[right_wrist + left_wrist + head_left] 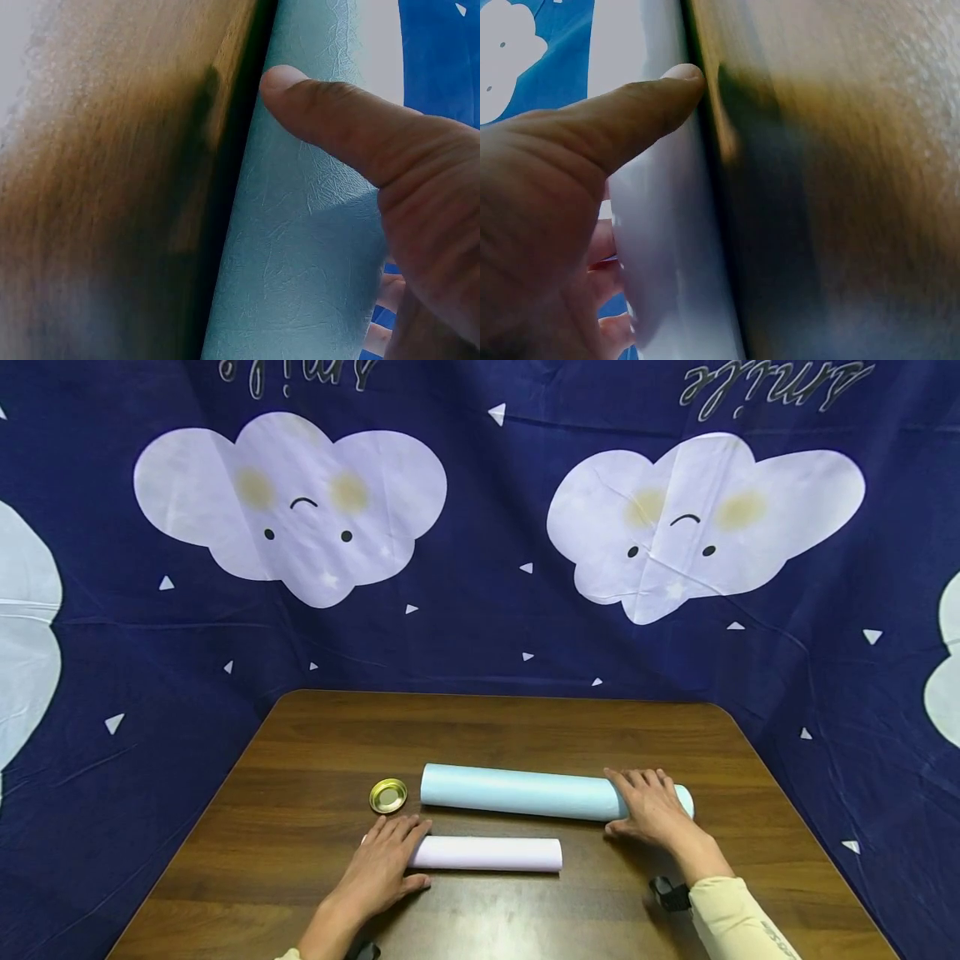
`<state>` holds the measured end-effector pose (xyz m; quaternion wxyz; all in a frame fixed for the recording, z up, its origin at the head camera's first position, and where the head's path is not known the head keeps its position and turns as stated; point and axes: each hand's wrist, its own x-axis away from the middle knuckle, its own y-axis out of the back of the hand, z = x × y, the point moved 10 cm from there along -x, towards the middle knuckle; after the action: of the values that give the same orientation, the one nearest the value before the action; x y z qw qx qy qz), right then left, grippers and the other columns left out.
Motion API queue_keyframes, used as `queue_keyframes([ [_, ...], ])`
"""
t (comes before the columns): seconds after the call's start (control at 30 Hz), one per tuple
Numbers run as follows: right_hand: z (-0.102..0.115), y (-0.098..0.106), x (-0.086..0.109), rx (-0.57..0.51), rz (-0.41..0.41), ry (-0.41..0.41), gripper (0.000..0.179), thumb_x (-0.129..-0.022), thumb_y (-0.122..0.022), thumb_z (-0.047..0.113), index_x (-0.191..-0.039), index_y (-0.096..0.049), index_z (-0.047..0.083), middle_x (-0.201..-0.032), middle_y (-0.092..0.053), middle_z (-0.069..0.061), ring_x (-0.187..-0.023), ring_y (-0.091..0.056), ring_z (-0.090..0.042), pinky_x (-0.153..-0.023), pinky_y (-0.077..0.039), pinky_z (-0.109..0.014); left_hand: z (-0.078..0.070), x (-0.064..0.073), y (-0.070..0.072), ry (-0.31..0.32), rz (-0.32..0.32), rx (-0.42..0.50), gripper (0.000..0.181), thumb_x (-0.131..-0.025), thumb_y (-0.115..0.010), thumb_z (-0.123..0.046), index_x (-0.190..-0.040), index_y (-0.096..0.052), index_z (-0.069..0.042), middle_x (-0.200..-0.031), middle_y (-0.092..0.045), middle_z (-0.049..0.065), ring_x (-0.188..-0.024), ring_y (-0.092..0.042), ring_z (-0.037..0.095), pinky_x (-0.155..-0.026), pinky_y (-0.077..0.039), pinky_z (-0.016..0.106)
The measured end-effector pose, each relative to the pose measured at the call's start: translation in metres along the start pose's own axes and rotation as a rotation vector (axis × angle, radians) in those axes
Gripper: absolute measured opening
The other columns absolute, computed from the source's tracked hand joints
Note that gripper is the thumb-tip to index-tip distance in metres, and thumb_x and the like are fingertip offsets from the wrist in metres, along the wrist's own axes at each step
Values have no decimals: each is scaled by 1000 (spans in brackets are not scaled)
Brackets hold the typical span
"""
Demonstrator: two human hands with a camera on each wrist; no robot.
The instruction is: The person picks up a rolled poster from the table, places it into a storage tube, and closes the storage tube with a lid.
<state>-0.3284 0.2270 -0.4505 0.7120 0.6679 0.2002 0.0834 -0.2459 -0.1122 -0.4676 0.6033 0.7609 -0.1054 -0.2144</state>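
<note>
A smooth white roll [487, 853] lies across the table at the front. My left hand [384, 864] holds it near its left end. In the left wrist view the thumb [649, 105] lies along the near side of the roll and the other fingers show beyond its far side. Behind it lies a longer, thicker light-blue roll [517, 791] with a creased surface. Near the right end of that one, my right hand [654, 810] spans it, thumb [322, 105] on the near side and fingers over the far side.
A small round gold lid [387, 796] lies just left of the blue roll, beyond my left hand's fingertips. The brown wooden table [480, 727] ends at a dark blue curtain [480, 635] printed with white clouds, which hangs behind and at both sides.
</note>
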Motion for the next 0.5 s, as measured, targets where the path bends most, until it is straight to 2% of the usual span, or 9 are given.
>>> queue_keyframes([
  [0.5,1,-8,-8,16,21,15,85,-61,-84,42,-131,-50,10,-115,-61,-17,-106,-54,-42,-89,-38,-61,2,1,-3,9,-8,-24,71,-70,-79,-39,-129,-54,-10,-125,-60,11,-118,-54,28,-106,-34,55],
])
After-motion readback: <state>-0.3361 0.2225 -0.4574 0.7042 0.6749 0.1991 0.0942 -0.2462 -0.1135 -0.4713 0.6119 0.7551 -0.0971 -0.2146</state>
